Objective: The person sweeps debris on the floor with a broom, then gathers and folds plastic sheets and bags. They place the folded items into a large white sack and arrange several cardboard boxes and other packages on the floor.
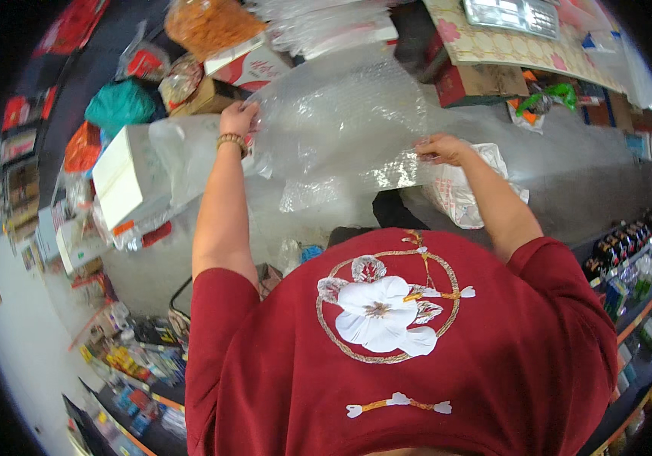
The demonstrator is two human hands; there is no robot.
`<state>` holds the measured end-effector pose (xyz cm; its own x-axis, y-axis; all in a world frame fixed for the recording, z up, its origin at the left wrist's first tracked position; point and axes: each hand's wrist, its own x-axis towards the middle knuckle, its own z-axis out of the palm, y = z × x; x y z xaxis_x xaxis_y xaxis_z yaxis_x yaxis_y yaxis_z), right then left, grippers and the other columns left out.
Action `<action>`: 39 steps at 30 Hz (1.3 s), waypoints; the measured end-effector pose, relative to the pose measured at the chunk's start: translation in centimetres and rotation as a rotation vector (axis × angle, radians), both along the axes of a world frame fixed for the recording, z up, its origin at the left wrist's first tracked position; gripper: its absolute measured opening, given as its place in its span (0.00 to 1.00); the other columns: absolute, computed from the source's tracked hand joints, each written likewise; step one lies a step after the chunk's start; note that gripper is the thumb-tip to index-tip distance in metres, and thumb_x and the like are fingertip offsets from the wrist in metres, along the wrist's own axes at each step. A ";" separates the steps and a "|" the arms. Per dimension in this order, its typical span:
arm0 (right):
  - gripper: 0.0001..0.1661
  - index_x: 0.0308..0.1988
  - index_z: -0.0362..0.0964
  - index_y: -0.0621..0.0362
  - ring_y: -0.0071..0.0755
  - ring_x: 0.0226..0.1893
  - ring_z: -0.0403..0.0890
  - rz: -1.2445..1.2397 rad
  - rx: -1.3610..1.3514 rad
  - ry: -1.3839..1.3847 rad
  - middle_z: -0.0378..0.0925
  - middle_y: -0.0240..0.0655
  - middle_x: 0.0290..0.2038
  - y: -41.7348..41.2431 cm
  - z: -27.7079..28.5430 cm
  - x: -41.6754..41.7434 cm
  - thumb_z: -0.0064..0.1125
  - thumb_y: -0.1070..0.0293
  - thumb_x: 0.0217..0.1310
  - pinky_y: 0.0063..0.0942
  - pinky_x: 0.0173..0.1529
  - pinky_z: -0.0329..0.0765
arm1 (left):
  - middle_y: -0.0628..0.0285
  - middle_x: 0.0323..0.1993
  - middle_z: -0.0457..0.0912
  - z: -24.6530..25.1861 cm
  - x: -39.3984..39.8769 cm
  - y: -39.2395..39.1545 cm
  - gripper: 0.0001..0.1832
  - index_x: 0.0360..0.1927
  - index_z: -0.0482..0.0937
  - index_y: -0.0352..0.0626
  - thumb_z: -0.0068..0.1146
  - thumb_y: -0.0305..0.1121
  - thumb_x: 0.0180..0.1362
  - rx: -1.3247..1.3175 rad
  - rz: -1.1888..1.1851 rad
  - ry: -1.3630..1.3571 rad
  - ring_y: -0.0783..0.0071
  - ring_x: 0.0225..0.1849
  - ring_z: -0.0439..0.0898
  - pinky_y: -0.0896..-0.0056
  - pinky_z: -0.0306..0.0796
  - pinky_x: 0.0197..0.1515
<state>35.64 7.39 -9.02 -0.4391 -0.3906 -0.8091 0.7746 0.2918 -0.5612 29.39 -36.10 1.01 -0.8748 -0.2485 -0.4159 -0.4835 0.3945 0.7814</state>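
Note:
A clear sheet of bubble wrap [343,114] is spread between my two hands, above the grey floor. My left hand [239,118], with a beaded bracelet at the wrist, grips its left edge. On the opposite side my right hand [438,149] pinches the lower right edge between thumb and fingers. The sheet's lower edge hangs loose, and light glints off it. Whether it is one layer or a folded piece or bag, I cannot tell. Behind my right hand a white plastic bag with red print [457,194] sits on the floor, partly hidden by my forearm.
Left of my left forearm stands a white box [126,171] among bags, including a teal bag [121,107]. More clear plastic wrap [326,23] lies beyond. A patterned tabletop [491,51] bearing a scale [514,16] is at upper right. Stocked shelves [639,319] line the lower right.

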 end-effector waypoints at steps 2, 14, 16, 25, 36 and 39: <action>0.17 0.38 0.69 0.59 0.23 0.26 0.70 -0.180 -0.056 -0.018 0.72 0.30 0.28 0.3 -4.5 1.1 0.56 0.63 0.47 0.21 0.28 0.67 | 0.63 0.18 0.73 -3.0 -1.7 -0.5 0.10 0.23 0.73 0.35 0.53 0.34 0.48 0.041 -0.023 -0.064 0.77 0.15 0.71 0.75 0.70 0.18; 0.09 0.25 0.66 0.59 0.21 0.13 0.64 -0.658 0.101 -0.106 0.66 0.30 0.18 0.1 -13.7 4.2 0.55 0.66 0.48 0.19 0.18 0.63 | 0.60 0.17 0.78 -19.3 -13.2 6.3 0.13 0.25 0.77 0.35 0.49 0.37 0.46 -0.366 -0.457 -0.266 0.75 0.15 0.75 0.77 0.68 0.19; 0.09 0.25 0.64 0.59 0.21 0.14 0.64 -0.730 0.235 -0.137 0.66 0.30 0.18 -0.7 -15.9 3.6 0.54 0.67 0.48 0.19 0.17 0.63 | 0.60 0.18 0.78 -24.2 -14.9 6.4 0.14 0.26 0.77 0.35 0.50 0.37 0.46 -0.428 -0.561 -0.211 0.74 0.15 0.75 0.76 0.69 0.19; 0.04 0.24 0.64 0.54 0.21 0.16 0.67 -0.890 0.338 -0.247 0.68 0.30 0.21 -1.0 -31.0 -0.2 0.51 0.70 0.48 0.20 0.17 0.63 | 0.60 0.22 0.78 -42.6 -19.8 10.7 0.15 0.40 0.75 0.47 0.48 0.34 0.46 -0.273 -0.399 -0.415 0.74 0.16 0.76 0.75 0.69 0.20; 0.08 0.20 0.64 0.57 0.20 0.12 0.65 -0.670 0.647 -0.115 0.66 0.30 0.15 1.4 -48.6 -8.7 0.52 0.68 0.46 0.19 0.12 0.55 | 0.55 0.24 0.76 -56.2 -23.6 13.6 0.11 0.33 0.73 0.33 0.49 0.29 0.46 0.180 0.131 -0.569 0.69 0.17 0.75 0.74 0.72 0.19; 0.07 0.21 0.65 0.58 0.20 0.12 0.65 -0.691 0.614 -0.127 0.67 0.30 0.16 2.6 -52.1 -9.3 0.51 0.69 0.46 0.20 0.11 0.56 | 0.53 0.30 0.75 -58.5 -24.4 14.3 0.13 0.38 0.70 0.32 0.48 0.27 0.48 0.315 0.223 -0.504 0.64 0.21 0.77 0.71 0.75 0.23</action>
<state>26.32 9.96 -61.10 -0.3087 0.4362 -0.8452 0.9319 -0.0393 -0.3606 4.97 -21.81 -57.54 -0.4941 -0.2008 -0.8459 -0.8662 0.0307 0.4987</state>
